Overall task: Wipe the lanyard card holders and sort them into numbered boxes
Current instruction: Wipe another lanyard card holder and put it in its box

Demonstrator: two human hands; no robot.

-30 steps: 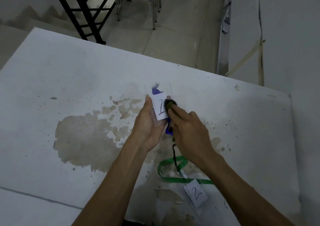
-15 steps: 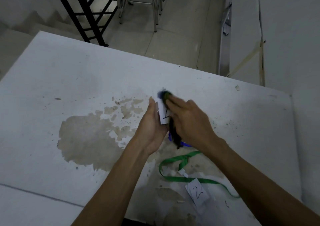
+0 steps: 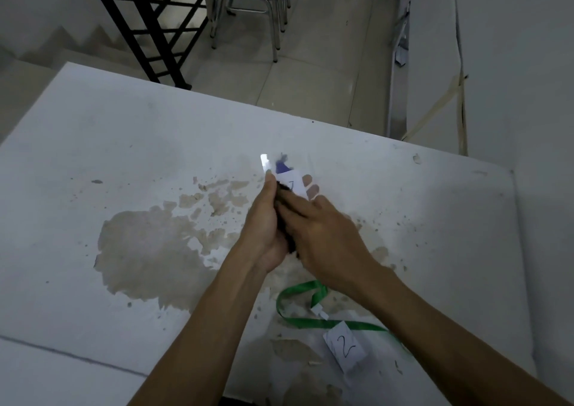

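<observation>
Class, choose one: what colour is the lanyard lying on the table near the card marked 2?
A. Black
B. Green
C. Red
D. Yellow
B: the green lanyard lies looped on the table beside the card marked 2.

Handwritten numeral "2", in dark ink, on a white paper slip (image 3: 344, 346) lying on the worktop (image 3: 124, 163) at lower right, just below a green lanyard (image 3: 298, 318). A second white paper slip (image 3: 292, 183), inside the clear card holder (image 3: 281, 172) held up between the hands, bears a dark handwritten mark at its lower edge; the mark is partly covered and blurred, and cannot be read with certainty. No other text, brand or sign is legible.
</observation>
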